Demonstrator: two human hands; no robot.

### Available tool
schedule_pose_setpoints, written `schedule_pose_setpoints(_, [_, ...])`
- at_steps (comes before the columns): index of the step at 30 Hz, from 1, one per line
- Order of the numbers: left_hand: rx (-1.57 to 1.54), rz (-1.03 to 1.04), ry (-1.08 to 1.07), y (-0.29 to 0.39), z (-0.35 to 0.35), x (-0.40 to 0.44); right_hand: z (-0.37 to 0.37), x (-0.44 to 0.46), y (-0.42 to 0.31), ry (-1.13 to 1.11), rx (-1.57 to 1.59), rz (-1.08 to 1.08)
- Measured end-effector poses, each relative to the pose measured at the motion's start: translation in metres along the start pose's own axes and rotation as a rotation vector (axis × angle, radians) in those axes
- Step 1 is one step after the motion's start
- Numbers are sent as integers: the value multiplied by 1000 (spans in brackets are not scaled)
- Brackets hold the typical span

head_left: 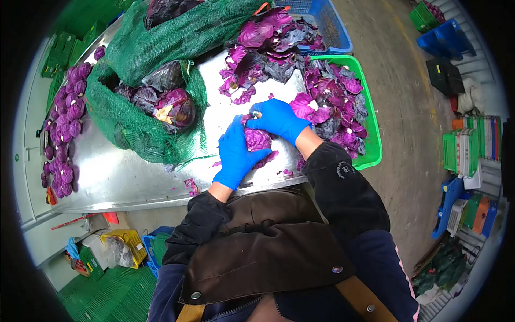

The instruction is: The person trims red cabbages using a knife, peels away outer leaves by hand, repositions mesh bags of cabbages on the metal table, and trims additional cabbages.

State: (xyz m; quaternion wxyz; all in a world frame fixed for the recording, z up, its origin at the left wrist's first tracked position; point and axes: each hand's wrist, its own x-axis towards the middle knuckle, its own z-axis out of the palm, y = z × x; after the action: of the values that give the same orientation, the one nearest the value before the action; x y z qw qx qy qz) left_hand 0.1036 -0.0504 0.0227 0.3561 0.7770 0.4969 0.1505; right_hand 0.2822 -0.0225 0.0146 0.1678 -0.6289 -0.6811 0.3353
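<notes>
A purple cabbage (pixel 258 140) rests near the front edge of the steel table (pixel 137 180), between my two blue-gloved hands. My left hand (pixel 236 154) is wrapped round its left side, thumb along the near side. Over its top, my right hand (pixel 276 123) is closed, fingers curled in. A small pale and dark bit shows at the right fingertips; I cannot tell whether it is a tool or the cabbage's stem. Loose purple leaf scraps (pixel 266 159) lie just below the cabbage.
To the left, a green mesh sack (pixel 129 137) holds untrimmed cabbages; another sack (pixel 161 40) lies behind it. Peeled cabbages (pixel 65 126) line the far left. Leaves fill a green crate (pixel 374 140) at the right, near a blue crate (pixel 335 24).
</notes>
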Motion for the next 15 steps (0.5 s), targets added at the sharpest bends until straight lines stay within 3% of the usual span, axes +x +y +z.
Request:
schedule_pose_setpoints(5, [100, 131, 103, -23, 6, -8, -1, -6, 1, 38, 63, 63])
schedule_pose_setpoints(7, [152, 236, 120, -28, 1, -12, 4, -8, 7, 158, -15, 46])
schedule_pose_setpoints(9, [24, 198, 84, -35, -8, -17, 0, -6, 30, 189, 28, 119])
schedule_pose_setpoints(12, [-427, 20, 47, -49, -14, -30, 4, -13, 55, 104, 245, 241])
schedule_pose_setpoints(13, [-425, 19, 53, -56, -17, -28, 9, -16, 57, 102, 245, 234])
schedule_pose_setpoints(15, [-792, -176, 71, -73, -26, -29, 33, -21, 67, 194, 538, 359])
